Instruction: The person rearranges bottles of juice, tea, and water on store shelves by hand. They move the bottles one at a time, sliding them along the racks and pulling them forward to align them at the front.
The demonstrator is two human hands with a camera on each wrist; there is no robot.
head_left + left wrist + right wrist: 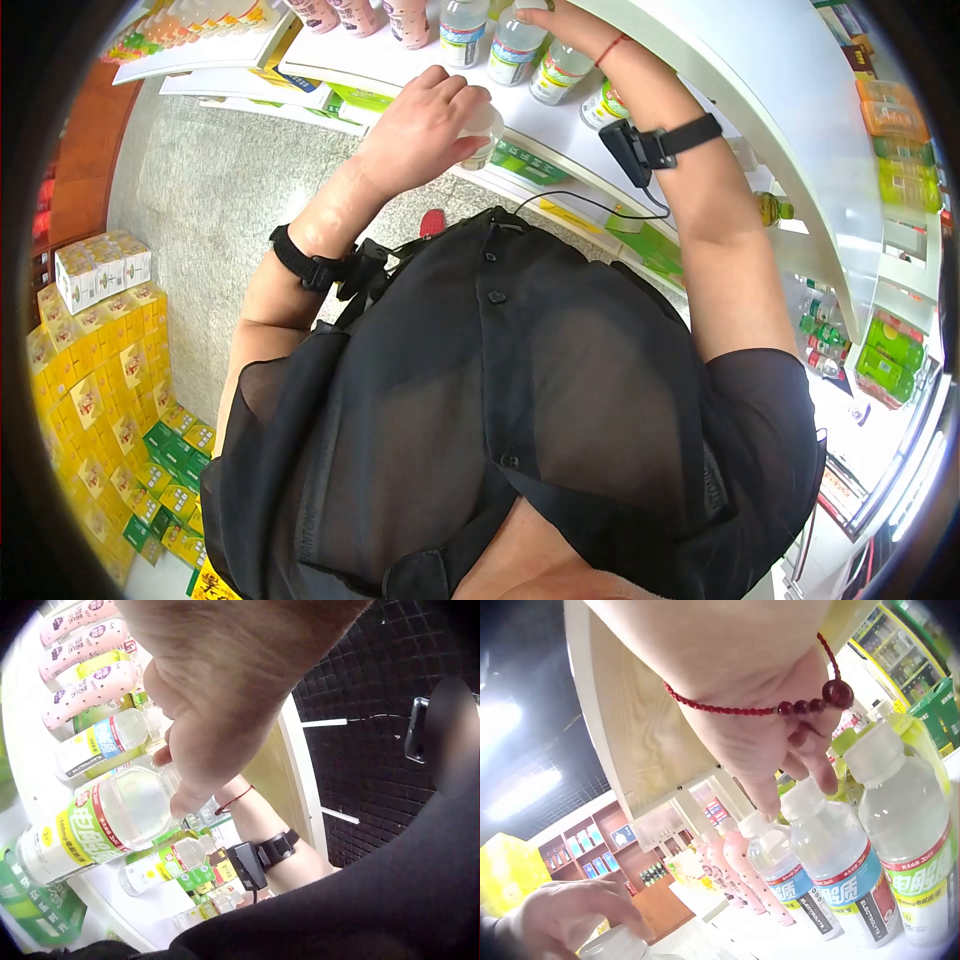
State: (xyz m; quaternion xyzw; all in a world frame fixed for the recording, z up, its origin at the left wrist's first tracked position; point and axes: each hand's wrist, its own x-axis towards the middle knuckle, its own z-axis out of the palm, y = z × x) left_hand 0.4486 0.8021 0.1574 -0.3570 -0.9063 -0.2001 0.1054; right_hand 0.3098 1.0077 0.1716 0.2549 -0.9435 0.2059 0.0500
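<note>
My left hand (425, 125) grips a clear plastic drink bottle (484, 135) near its top, just off the shelf's front edge. In the left wrist view this bottle (79, 829) is tilted and has a green, white and yellow label. My right hand (572, 22) reaches over the shelf and holds the white cap of a blue-labelled electrolyte bottle (838, 874) between thumb and fingers. That bottle stands in a row, with another blue-labelled bottle (463, 35) on one side and a green-labelled bottle (560, 72) on the other.
Pink bottles (408, 22) continue the row along the white shelf (365, 65). One more green-labelled bottle (603, 104) stands near my right forearm. A curved white panel (765, 115) rises beside that arm. Stacked yellow cartons (95, 370) stand on the floor at left.
</note>
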